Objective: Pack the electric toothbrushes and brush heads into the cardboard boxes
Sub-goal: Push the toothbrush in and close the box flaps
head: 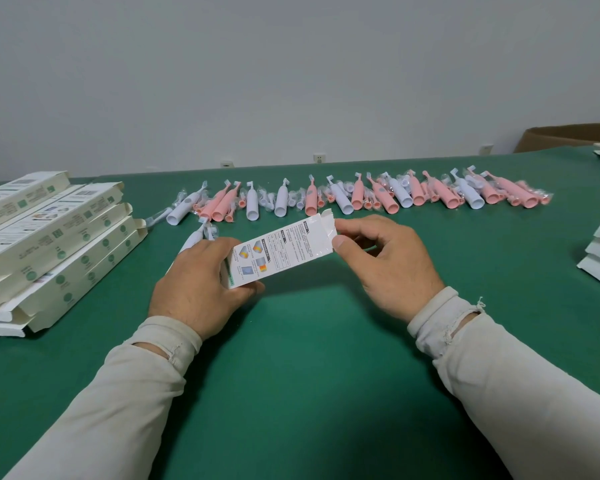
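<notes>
Now box [281, 252] pinched between both hands

box: white carton [282, 250] held above the green surface [302, 375]
left hand [196, 284]: gripped on lower end
right hand [383, 263]: pinched on open flap end

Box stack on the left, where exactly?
Head view: the box stack sits at the table's left edge, left of the left hand, with the toothbrush row beyond to its right.
</notes>
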